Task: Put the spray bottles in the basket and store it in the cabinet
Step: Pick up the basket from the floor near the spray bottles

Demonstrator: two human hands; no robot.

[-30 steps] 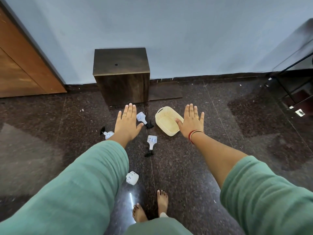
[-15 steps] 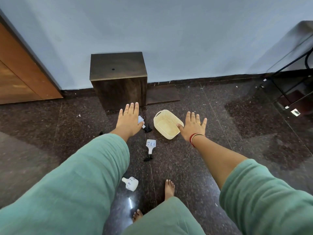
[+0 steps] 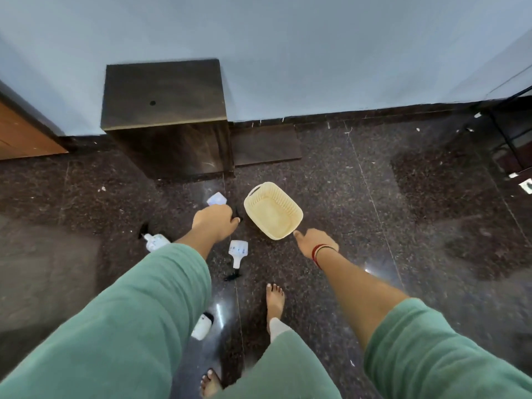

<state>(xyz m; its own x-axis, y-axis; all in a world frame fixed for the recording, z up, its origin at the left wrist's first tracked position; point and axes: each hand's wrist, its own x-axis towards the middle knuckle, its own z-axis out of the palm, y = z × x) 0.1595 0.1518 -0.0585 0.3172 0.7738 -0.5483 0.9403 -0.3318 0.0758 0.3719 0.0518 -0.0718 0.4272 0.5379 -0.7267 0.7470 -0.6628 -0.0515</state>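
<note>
Left hand point(image 3: 215, 220) fingers curled around spray bottle point(image 3: 216, 200)

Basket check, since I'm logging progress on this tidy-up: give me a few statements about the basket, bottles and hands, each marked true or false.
1. The basket is empty. True.
2. The basket stands on top of the cabinet. False: it sits on the floor, in front of the cabinet and to its right.
3. The left hand is at a spray bottle beside the basket. True.
4. The right hand holds a spray bottle. False: it holds nothing and is at the basket's near rim.
5. A spray bottle lies between the forearms. True.
</note>
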